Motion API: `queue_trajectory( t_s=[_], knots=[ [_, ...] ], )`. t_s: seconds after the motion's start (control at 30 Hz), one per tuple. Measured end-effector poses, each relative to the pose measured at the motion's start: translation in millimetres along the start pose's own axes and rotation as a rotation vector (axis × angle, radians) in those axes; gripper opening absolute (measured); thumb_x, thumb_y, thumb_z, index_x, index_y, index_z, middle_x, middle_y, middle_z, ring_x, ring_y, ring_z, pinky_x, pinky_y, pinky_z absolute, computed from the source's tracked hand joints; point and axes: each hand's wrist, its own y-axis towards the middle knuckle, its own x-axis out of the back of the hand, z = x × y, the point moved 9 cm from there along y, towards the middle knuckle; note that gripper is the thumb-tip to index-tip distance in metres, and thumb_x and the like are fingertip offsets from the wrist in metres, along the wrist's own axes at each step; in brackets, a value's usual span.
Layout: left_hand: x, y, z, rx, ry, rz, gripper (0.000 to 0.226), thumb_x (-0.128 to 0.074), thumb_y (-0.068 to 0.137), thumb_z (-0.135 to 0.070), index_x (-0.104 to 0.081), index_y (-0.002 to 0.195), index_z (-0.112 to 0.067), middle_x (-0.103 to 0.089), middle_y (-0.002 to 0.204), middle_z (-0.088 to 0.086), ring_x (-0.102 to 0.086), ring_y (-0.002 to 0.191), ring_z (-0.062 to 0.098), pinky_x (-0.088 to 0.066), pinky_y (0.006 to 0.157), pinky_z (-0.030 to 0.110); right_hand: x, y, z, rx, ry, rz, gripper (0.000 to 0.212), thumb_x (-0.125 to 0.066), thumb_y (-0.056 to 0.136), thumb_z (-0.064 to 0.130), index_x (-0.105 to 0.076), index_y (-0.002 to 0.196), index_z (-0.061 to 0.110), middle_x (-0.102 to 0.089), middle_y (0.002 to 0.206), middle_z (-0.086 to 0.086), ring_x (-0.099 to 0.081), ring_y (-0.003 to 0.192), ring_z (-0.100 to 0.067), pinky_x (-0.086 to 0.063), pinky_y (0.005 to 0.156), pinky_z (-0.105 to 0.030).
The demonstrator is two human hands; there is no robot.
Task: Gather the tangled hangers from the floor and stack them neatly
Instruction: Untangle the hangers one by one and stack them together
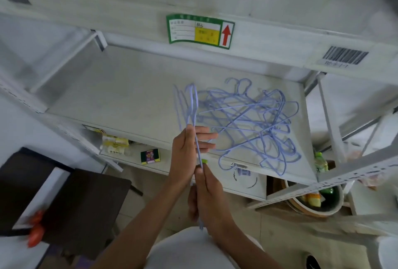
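Observation:
A tangle of thin light-blue wire hangers (254,122) lies on the right half of a white shelf board (120,94). Both hands hold a few of the same blue hangers (192,105) edge-on and upright in front of the shelf's near edge. My left hand (187,150) grips them at mid-height, with the fingertips pointing right toward the tangle. My right hand (207,191) grips them lower down, thumb on top. The hooks of the held hangers rise above my left hand, and their lower ends stick out below my right hand.
A white metal rack frame (336,139) surrounds the shelf, with an upper shelf carrying a green label (200,31) and a barcode tag (344,56). Small boxes (150,156) and a bowl of food (316,199) sit below. A dark panel (71,202) stands at the left.

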Motion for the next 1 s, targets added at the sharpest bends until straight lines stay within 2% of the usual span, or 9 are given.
queue_trajectory(
  t_s=[0.1,0.2,0.37,0.47,0.53,0.63,0.77,0.9,1.0],
  knots=[
    [-11.6,14.2,12.5,0.039,-0.074,0.070,0.046,-0.039,0.110,-0.037,-0.072,0.103,-0.007,-0.082,0.090,0.012,-0.079,0.072,0.030,-0.062,0.063,0.032,20.5,11.0,-3.1,0.104,-0.166,-0.045,0.038,-0.033,0.105,0.052,-0.053,0.084,0.028,-0.052,0.056,0.009,-0.048,0.050,-0.009,-0.051,0.053,-0.047],
    [-24.5,27.9,27.8,0.243,-0.160,0.219,0.035,-0.052,0.102,-0.030,-0.082,0.096,-0.015,-0.082,0.090,0.014,-0.079,0.074,0.024,-0.062,0.064,0.029,34.6,17.6,-19.4,0.078,-0.151,-0.032,0.036,-0.037,0.101,0.054,-0.047,0.075,0.031,-0.046,0.053,0.010,-0.043,0.049,-0.007,-0.053,0.058,-0.057],
    [-41.2,19.9,42.9,0.688,-0.427,0.424,0.028,-0.061,0.095,-0.023,-0.080,0.110,-0.009,-0.078,0.116,0.012,-0.077,0.087,0.016,-0.062,0.071,0.027,48.3,24.7,-31.2,0.051,-0.253,0.053,0.034,-0.037,0.104,0.044,-0.042,0.077,0.023,-0.043,0.059,0.004,-0.040,0.052,-0.013,-0.037,0.053,-0.039],
    [-51.9,18.5,45.7,0.817,-0.525,0.372,0.019,-0.065,0.092,-0.020,-0.078,0.092,-0.006,-0.079,0.112,0.013,-0.078,0.089,0.020,-0.064,0.072,0.030,50.3,26.1,-41.9,0.003,-0.102,0.098,0.032,-0.043,0.106,0.032,-0.039,0.080,0.013,-0.038,0.061,0.005,-0.035,0.048,-0.006,-0.034,0.045,-0.026],
    [-58.5,16.0,55.1,0.829,-0.520,0.288,0.019,-0.063,0.098,-0.022,-0.070,0.089,-0.007,-0.080,0.101,0.012,-0.079,0.085,0.021,-0.064,0.075,0.032,56.3,30.3,-45.4,0.010,-0.070,0.064,0.036,-0.043,0.107,0.033,-0.038,0.082,0.009,-0.037,0.062,0.005,-0.034,0.053,-0.008,-0.033,0.050,-0.030],
    [-55.3,11.1,63.7,0.679,-0.264,0.201,0.024,-0.050,0.106,-0.025,-0.064,0.097,-0.008,-0.080,0.083,0.009,-0.079,0.075,0.023,-0.062,0.077,0.037,67.1,34.7,-49.8,0.023,-0.092,0.035,0.039,-0.039,0.110,0.037,-0.041,0.079,0.013,-0.040,0.062,0.006,-0.035,0.055,-0.009,-0.032,0.056,-0.034],
    [-55.3,14.7,54.6,0.627,-0.184,0.259,0.032,-0.043,0.109,-0.023,-0.068,0.095,-0.008,-0.071,0.068,0.004,-0.074,0.062,0.020,-0.063,0.064,0.036,69.7,27.0,-61.3,-0.029,-0.119,0.097,0.040,-0.040,0.108,0.032,-0.038,0.068,0.026,-0.039,0.058,0.011,-0.037,0.053,-0.004,-0.034,0.054,-0.020],
    [-48.8,34.5,40.1,0.591,-0.119,0.353,0.033,-0.040,0.110,-0.018,-0.069,0.104,-0.005,-0.081,0.083,0.007,-0.079,0.077,0.022,-0.066,0.074,0.038,63.3,18.3,-70.8,-0.090,-0.164,0.248,0.045,-0.046,0.105,0.029,-0.051,0.060,0.033,-0.052,0.052,0.009,-0.047,0.050,-0.008,-0.043,0.057,-0.026],
    [-44.6,41.1,26.7,0.574,-0.142,0.476,0.032,-0.042,0.107,-0.016,-0.069,0.114,-0.001,-0.080,0.106,0.015,-0.078,0.099,0.030,-0.064,0.085,0.043,63.3,11.3,-72.2,-0.090,-0.149,0.328,0.035,-0.049,0.106,0.020,-0.068,0.077,0.024,-0.066,0.061,-0.006,-0.062,0.057,-0.013,-0.051,0.065,-0.029]
  ],
)
